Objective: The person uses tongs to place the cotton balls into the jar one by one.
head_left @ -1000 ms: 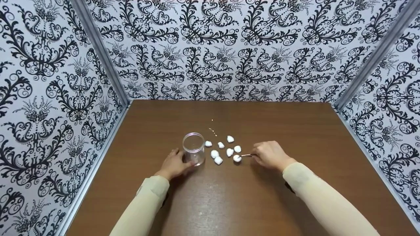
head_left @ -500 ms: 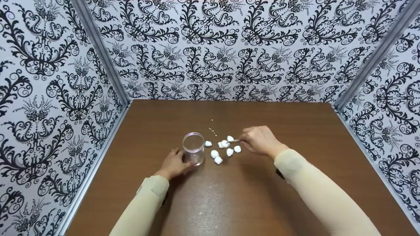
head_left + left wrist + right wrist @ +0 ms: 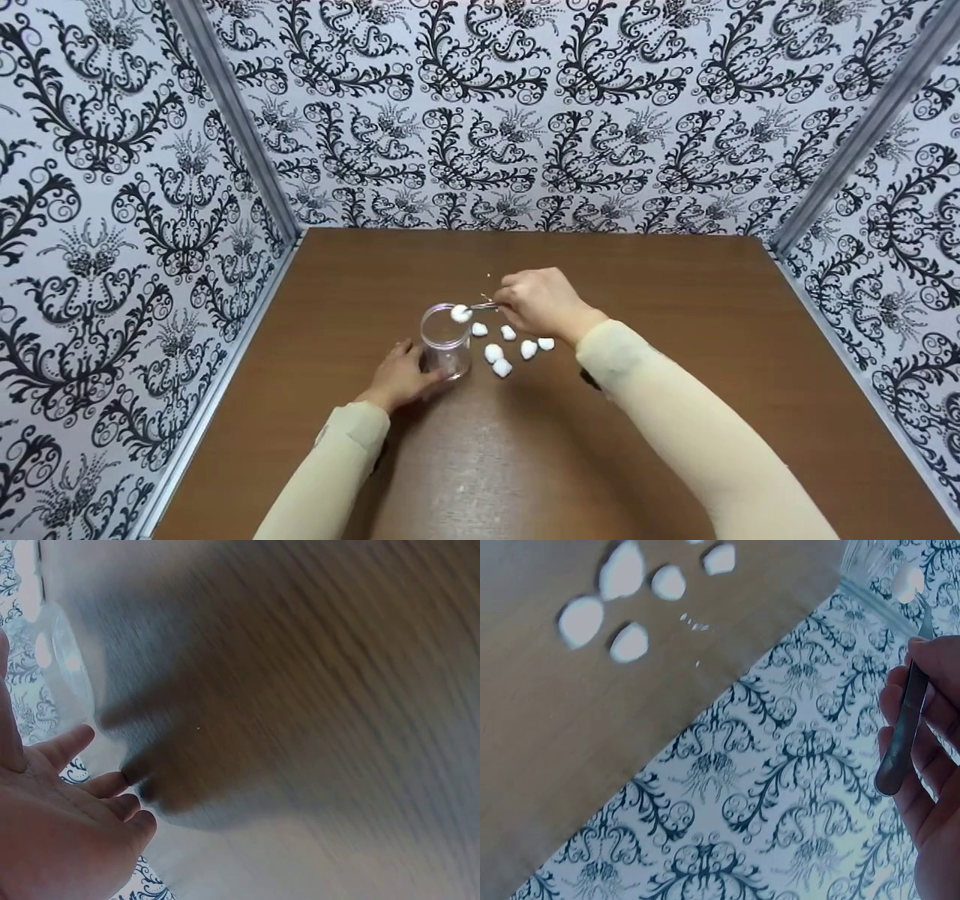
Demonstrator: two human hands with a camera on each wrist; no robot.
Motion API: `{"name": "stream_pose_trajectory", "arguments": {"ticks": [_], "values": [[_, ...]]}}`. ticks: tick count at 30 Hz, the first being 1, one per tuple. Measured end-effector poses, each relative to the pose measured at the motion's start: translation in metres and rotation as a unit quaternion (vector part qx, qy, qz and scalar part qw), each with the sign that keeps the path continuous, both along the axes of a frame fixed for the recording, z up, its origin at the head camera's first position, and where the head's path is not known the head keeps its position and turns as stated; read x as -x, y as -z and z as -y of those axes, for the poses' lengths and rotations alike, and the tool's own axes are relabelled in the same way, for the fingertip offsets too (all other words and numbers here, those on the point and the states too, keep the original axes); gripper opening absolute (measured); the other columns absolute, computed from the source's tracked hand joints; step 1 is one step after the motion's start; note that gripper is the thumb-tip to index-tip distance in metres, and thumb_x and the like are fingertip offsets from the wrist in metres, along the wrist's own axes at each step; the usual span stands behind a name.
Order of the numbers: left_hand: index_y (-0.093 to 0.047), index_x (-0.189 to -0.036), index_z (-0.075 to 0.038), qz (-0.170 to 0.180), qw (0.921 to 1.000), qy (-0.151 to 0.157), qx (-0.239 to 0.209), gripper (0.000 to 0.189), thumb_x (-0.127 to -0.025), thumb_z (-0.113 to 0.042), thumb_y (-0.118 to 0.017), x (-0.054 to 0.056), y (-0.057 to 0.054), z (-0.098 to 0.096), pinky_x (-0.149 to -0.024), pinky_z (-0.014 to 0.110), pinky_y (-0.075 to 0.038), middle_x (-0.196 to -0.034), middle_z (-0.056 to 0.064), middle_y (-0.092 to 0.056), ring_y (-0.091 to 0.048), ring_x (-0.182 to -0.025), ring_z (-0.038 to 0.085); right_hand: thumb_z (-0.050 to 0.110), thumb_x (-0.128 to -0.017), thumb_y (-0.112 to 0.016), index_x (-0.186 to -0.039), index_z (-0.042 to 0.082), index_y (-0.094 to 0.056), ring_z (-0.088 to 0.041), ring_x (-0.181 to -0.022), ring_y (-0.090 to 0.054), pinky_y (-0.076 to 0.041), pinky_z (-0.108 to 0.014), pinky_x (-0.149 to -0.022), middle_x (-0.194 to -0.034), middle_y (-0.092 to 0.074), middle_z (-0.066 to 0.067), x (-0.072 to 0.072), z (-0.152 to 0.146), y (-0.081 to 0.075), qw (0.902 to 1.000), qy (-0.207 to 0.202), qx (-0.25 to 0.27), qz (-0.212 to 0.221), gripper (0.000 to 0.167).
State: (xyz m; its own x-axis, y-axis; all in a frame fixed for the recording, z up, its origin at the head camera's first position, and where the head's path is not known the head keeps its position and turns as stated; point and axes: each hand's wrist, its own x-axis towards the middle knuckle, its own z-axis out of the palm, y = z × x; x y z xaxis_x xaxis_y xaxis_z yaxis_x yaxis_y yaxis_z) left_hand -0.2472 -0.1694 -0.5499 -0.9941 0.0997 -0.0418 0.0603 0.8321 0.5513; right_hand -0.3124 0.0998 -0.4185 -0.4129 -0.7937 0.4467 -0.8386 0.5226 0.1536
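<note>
Over the near edge of the bench [image 3: 465,480], two cream sleeves [image 3: 682,420] are extended toward its middle. The clear jar [image 3: 460,361] is stood upright somewhat left of the bench's middle, well in from the left edge. Its lower wall is grasped by the left hand [image 3: 397,377], the grip curved about it with the thumb set on the near side.

Just to the right of the jar, six white cotton balls [image 3: 493,353] are seen loosely scattered in the head view, two of them touching at the near side of the group. Beyond these, the tweezers [image 3: 909,720] are pinched in the grip of the right hand [image 3: 541,301]. A single cotton ball [image 3: 460,313] is held at their tips over the right part of the jar's mouth; whether it is dipped below the rim cannot be told. White crumbs [image 3: 697,627] are strewn toward the far edge, beyond which a scroll-patterned wall [image 3: 525,135] is framed by metal posts [image 3: 240,127] at the far corners.
</note>
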Motion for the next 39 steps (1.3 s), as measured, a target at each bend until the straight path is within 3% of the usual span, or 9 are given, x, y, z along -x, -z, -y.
{"name": "stream_pose_trajectory", "arguments": {"ticks": [7, 14, 24, 31, 39], "values": [[-0.053, -0.141, 0.000, -0.024, 0.9997, 0.000, 0.000, 0.083, -0.085, -0.060, -0.069, 0.004, 0.011, 0.002, -0.108, 0.062, -0.029, -0.146, 0.036, -0.039, -0.031, -0.138, 0.053, 0.017, -0.084, -0.074, -0.084, 0.016, -0.078, -0.017, -0.062, -0.062, -0.050, -0.038, -0.051, -0.075, -0.063, 0.004, -0.001, 0.016, 0.013, 0.9999, -0.011, -0.009, 0.008, 0.005], [-0.053, -0.142, 0.001, -0.006, 1.0000, -0.003, 0.003, 0.081, -0.086, -0.056, -0.069, 0.000, 0.002, -0.001, -0.111, 0.057, -0.028, -0.149, 0.033, -0.037, -0.029, -0.140, 0.049, 0.018, -0.082, -0.073, -0.080, 0.017, -0.076, -0.019, -0.060, -0.061, -0.048, -0.039, -0.050, -0.073, -0.061, 0.004, -0.001, 0.017, 0.021, 0.9998, -0.014, -0.012, 0.004, 0.004], [-0.053, -0.142, -0.002, 0.021, 0.9997, -0.008, 0.006, 0.082, -0.086, -0.061, -0.068, 0.000, -0.003, 0.000, -0.115, 0.055, -0.022, -0.151, 0.031, -0.036, -0.025, -0.144, 0.046, 0.015, -0.081, -0.074, -0.085, 0.017, -0.077, -0.017, -0.060, -0.060, -0.049, -0.039, -0.050, -0.074, -0.061, 0.004, -0.002, 0.007, 0.016, 0.9995, -0.018, -0.008, 0.026, 0.005], [-0.054, -0.141, -0.002, 0.017, 0.9998, 0.000, 0.010, 0.082, -0.086, -0.061, -0.069, 0.001, -0.003, -0.001, -0.115, 0.055, -0.022, -0.150, 0.032, -0.037, -0.026, -0.143, 0.047, 0.017, -0.083, -0.075, -0.090, 0.016, -0.078, -0.016, -0.061, -0.060, -0.050, -0.038, -0.051, -0.077, -0.062, 0.003, 0.000, -0.032, 0.018, 0.9996, -0.013, 0.000, 0.026, 0.008], [-0.053, -0.142, -0.003, 0.019, 0.9997, 0.000, 0.016, 0.084, -0.085, -0.064, -0.067, 0.001, -0.001, 0.000, -0.115, 0.054, -0.023, -0.150, 0.031, -0.037, -0.026, -0.143, 0.045, 0.017, -0.083, -0.077, -0.089, 0.015, -0.078, -0.014, -0.061, -0.060, -0.051, -0.037, -0.052, -0.079, -0.064, 0.005, 0.004, -0.102, 0.048, 0.9987, 0.018, 0.019, 0.043, 0.006]]}}
